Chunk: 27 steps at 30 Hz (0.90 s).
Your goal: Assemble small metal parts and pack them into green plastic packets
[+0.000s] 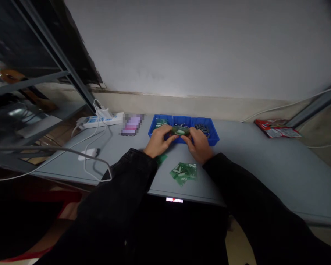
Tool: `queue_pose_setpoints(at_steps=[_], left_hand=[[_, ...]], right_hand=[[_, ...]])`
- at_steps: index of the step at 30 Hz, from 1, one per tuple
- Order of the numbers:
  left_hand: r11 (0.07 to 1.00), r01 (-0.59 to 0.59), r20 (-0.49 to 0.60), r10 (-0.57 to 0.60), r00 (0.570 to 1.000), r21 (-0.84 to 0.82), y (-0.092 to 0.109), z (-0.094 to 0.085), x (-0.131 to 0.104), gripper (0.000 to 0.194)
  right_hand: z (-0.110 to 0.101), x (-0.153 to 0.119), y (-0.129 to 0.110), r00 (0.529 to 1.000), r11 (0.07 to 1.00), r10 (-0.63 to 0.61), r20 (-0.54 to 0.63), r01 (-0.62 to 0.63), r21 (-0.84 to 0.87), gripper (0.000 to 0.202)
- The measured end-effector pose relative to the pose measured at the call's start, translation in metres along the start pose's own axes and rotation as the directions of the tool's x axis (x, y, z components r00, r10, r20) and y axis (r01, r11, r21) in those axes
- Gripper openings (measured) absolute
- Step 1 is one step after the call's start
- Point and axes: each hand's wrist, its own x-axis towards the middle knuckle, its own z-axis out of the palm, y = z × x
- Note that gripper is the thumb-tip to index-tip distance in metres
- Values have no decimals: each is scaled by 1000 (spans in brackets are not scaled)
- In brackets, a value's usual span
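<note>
Between my two hands is a small green plastic bag [180, 130] with pale pieces showing through it. My left hand [159, 141] pinches its left end, and my right hand [199, 145] pinches the right end. Both hands are closed, just over the front edge of a blue three-part bin [213, 138]. The bin's left compartment holds green bags, the middle one small metal parts, the right one dark cylindrical pieces. Nearer me on the table lie several filled green bags [184, 173], overlapping. Another bit of green plastic [161, 159] is partly hidden by my left wrist.
A power strip [99, 119] with plugged-in white cables stands at the table's back left, beside a phone [132, 124]. A white charger [87, 154] and a looping cable lie by my left arm. At the right is a red packet [277, 128]. A wall rises behind.
</note>
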Motion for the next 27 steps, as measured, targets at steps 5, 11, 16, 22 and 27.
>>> queue_pose_setpoints(at_steps=[5,11,16,22,27], left_hand=[[999,-19,41,21,999,-34,2,0,1,29],[998,-54,4,54,999,-46,0,-2,1,26],[997,-69,56,72,996,-47,1,-1,0,26],[993,-74,60,80,995,-95,5,0,1,25],[988,-112,52,118,992,-107,3,0,1,22]], right_hand=[[-1,1,2,997,996,-77,-3,76,-41,21],[-4,0,-5,999,998,-38,22,37,44,17],[-4,2,-5,999,996,-34,-25,36,77,13],[-5,3,-2,994,992,-111,0,111,59,21],[-1,0,1,994,993,-111,5,110,36,22]])
